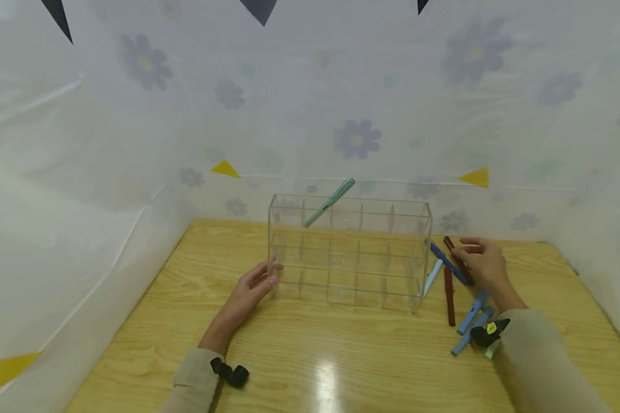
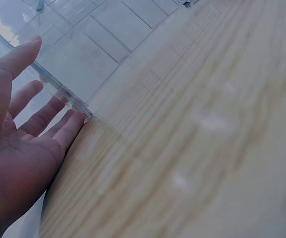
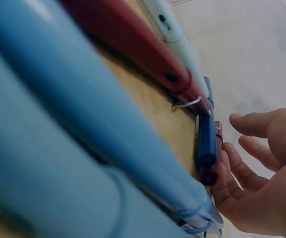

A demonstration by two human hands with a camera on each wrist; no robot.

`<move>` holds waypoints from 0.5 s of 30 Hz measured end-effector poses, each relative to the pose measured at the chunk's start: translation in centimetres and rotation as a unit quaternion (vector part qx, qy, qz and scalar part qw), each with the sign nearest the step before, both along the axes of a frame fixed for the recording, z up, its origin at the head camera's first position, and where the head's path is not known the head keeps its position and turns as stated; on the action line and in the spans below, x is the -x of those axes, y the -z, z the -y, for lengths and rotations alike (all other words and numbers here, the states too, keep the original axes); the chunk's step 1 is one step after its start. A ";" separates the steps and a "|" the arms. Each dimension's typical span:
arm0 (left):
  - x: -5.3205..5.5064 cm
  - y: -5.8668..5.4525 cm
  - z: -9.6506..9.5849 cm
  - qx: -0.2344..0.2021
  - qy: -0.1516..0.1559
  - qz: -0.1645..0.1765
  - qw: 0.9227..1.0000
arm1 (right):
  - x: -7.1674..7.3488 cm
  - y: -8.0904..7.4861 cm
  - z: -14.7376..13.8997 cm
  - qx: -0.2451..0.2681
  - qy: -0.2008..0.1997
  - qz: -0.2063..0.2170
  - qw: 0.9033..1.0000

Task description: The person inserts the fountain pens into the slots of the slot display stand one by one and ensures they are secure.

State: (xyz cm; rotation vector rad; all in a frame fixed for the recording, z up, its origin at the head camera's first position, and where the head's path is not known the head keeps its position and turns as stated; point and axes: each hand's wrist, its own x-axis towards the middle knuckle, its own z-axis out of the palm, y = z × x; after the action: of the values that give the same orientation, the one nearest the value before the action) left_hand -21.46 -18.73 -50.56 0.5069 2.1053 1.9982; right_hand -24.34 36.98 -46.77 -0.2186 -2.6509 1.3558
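Note:
A clear acrylic organizer point(image 1: 345, 252) with three tiers of compartments stands on the table. One mint green pen point(image 1: 329, 202) leans in its top tier, sticking out above the rim. My left hand point(image 1: 245, 292) is at the organizer's left end; in the left wrist view its fingertips meet the lower edge, thumb held apart. Over at the right, my right hand point(image 1: 483, 264) reaches to a dark red pen point(image 1: 460, 261). In the right wrist view, fingers touch this pen's end point(image 3: 210, 176), while the thumb stays away from it. A dark blue pen point(image 1: 450, 264) lies alongside.
Right of the organizer lie a pale blue pen point(image 1: 433, 277) and another dark red pen point(image 1: 449, 298). Nearer the right sleeve are two blue pens point(image 1: 471, 314) and a pale green one point(image 1: 491, 350), partly hidden. A flowered sheet point(image 1: 310, 103) encloses the table's back and sides.

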 end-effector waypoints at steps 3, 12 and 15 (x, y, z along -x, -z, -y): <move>0.0 0.0 0.0 0.001 -0.001 0.001 1.000 | 0.2 0.4 0.0 -0.028 0.002 -0.001 1.000; 0.1 0.0 0.0 0.000 0.001 -0.007 1.000 | 0.4 0.6 0.2 -0.124 0.000 -0.016 0.992; 0.0 0.0 0.0 -0.002 -0.001 -0.004 1.000 | 0.4 0.7 0.3 -0.134 0.008 -0.016 0.991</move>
State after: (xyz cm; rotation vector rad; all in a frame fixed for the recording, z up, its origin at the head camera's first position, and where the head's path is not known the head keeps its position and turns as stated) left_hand -21.49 -18.71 -50.56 0.5130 2.1085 2.0043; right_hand -24.78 36.70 -47.48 -0.1834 -2.7592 0.9739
